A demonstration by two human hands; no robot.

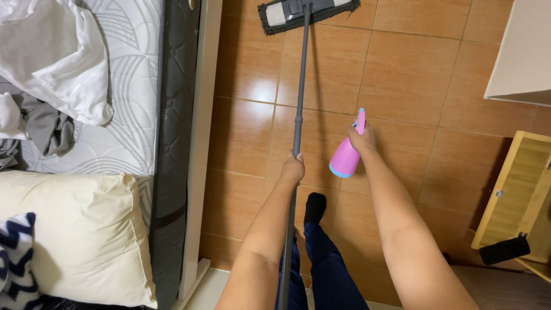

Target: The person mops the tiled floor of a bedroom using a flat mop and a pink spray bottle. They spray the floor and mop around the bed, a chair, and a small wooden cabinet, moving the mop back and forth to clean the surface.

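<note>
My left hand (293,168) grips the grey pole (299,97) of a flat mop. The pole runs up to the mop head (304,12), a grey pad with a dark fringe lying on the brown tiled floor (402,74) at the top of the view. My right hand (363,138) holds a pink spray bottle (346,156) with a light blue base, nozzle end up, just right of the pole and above the floor. Below my hands I see my dark blue trouser leg (324,258) and a black-socked foot (314,206).
A bed (138,103) with a quilted mattress, crumpled white and grey sheets (51,63) and a cream pillow (74,229) fills the left side, its pale frame edge (201,143) bordering the floor. A light wooden cabinet (516,189) stands at the right, a beige box (525,51) above it.
</note>
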